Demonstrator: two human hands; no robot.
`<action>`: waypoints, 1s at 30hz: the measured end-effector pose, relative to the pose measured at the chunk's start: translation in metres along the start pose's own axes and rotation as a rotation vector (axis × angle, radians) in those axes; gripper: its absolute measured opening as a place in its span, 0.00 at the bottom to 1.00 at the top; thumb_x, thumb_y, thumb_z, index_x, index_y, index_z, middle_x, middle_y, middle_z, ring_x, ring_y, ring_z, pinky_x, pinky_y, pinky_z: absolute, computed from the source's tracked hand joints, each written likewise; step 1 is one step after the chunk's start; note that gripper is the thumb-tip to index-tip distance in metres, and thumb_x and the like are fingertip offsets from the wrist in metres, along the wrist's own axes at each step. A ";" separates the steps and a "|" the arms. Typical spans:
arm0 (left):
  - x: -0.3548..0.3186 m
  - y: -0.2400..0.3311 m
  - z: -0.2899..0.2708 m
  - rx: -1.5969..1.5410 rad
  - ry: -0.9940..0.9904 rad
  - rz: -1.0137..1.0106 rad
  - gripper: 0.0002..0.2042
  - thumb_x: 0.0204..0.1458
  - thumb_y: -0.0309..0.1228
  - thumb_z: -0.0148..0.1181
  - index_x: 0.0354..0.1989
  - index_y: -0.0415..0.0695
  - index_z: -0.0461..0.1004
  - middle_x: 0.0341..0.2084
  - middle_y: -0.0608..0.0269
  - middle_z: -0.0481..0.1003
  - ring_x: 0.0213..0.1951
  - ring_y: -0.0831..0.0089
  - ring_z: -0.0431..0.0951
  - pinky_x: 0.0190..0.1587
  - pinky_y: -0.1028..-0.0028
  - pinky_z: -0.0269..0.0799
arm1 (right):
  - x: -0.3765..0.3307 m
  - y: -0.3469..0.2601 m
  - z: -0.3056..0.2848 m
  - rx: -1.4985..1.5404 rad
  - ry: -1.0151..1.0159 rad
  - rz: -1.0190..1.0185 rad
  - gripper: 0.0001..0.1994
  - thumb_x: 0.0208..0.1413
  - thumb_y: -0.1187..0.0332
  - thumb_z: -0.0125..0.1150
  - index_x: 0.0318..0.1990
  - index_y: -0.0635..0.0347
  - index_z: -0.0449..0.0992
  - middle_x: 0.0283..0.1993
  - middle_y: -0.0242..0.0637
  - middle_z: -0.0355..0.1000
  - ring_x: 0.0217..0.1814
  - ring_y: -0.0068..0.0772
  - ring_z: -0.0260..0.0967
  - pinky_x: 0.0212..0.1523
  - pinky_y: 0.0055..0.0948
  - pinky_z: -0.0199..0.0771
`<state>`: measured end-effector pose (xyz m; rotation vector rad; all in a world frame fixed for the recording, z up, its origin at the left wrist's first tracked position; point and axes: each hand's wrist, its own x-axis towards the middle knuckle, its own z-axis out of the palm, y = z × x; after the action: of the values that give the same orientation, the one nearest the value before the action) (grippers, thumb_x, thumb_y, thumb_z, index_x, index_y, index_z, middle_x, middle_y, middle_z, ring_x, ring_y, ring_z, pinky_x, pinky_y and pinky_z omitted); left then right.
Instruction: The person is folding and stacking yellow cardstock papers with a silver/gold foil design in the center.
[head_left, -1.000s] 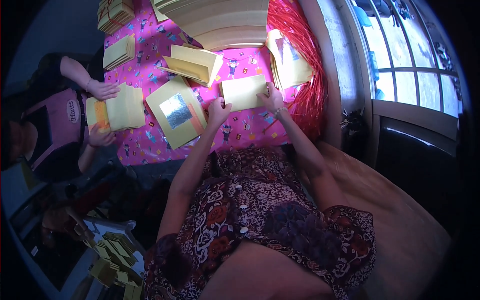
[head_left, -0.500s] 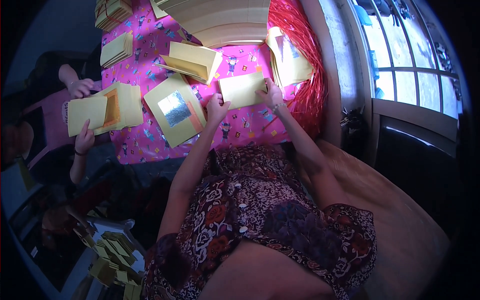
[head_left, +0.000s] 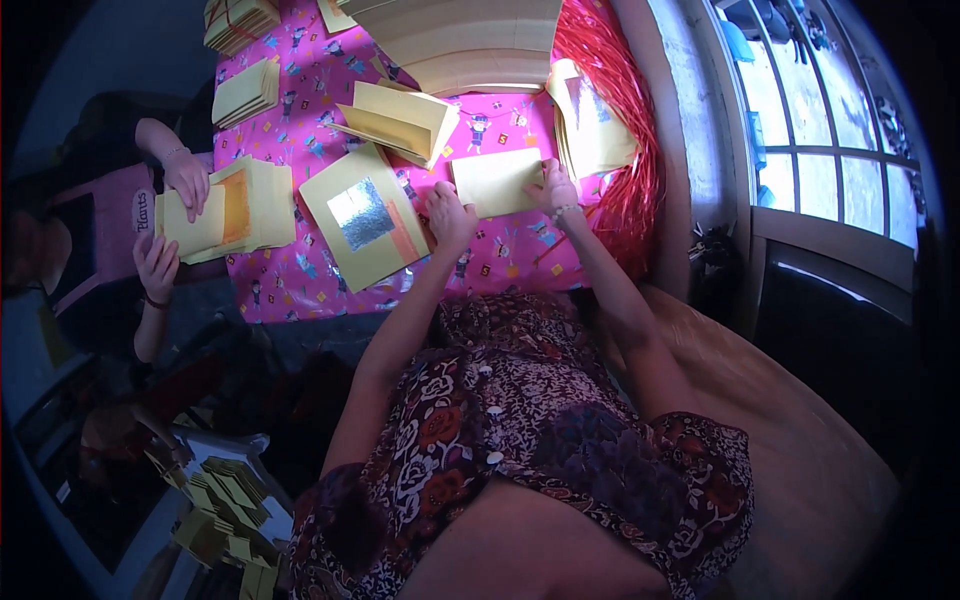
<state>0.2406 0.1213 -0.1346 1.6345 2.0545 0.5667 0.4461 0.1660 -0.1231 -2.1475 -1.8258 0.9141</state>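
A plain yellow envelope (head_left: 497,184) lies on the pink patterned table cover in front of me. My left hand (head_left: 450,215) is at its lower left corner, fingers curled and thumb along the edge. On the opposite side, my right hand (head_left: 553,192) pinches the right edge between thumb and fingers. Just left of my left hand rests a larger yellow envelope stack (head_left: 345,255) with a shiny silver patch and an orange strip on top. Beyond it a partly opened yellow envelope (head_left: 395,125) leans up. Another yellow stack (head_left: 590,130) stands beyond my right hand.
Red plastic strands (head_left: 635,190) hang along the table's right side. At the back is a large curved yellow pile (head_left: 470,45). Across to the left, a co-worker's hands (head_left: 185,185) handle yellow envelopes (head_left: 268,205). More stacks (head_left: 245,92) lie at the far left.
The view has shifted slightly, moving the table rightward in the picture. Both my hands stay at the envelope's edges. The co-worker's far hand has come down onto the envelopes.
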 end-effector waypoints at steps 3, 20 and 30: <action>-0.005 0.002 -0.008 -0.063 -0.053 -0.079 0.23 0.40 0.29 0.60 0.45 0.36 0.59 0.38 0.43 0.66 0.45 0.48 0.68 0.49 0.58 0.65 | 0.002 0.006 -0.001 0.079 -0.093 0.020 0.32 0.44 0.58 0.69 0.52 0.64 0.61 0.51 0.54 0.65 0.51 0.53 0.68 0.51 0.41 0.70; -0.067 -0.094 -0.210 -0.129 -0.062 0.225 0.24 0.39 0.33 0.69 0.45 0.42 0.66 0.39 0.53 0.68 0.46 0.53 0.68 0.48 0.61 0.66 | -0.075 -0.149 -0.016 0.180 -0.080 -0.741 0.15 0.47 0.66 0.66 0.42 0.59 0.72 0.39 0.39 0.71 0.44 0.40 0.70 0.46 0.36 0.71; -0.070 -0.123 -0.199 0.082 -0.134 0.297 0.23 0.37 0.33 0.70 0.44 0.44 0.70 0.39 0.58 0.68 0.45 0.57 0.68 0.46 0.61 0.68 | -0.092 -0.185 0.070 -0.308 -0.260 -1.046 0.18 0.42 0.60 0.67 0.40 0.55 0.71 0.43 0.36 0.67 0.46 0.39 0.68 0.46 0.38 0.72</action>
<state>0.0414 0.0191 -0.0375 1.9870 1.7725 0.4600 0.2487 0.1048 -0.0547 -0.8606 -2.8497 0.6570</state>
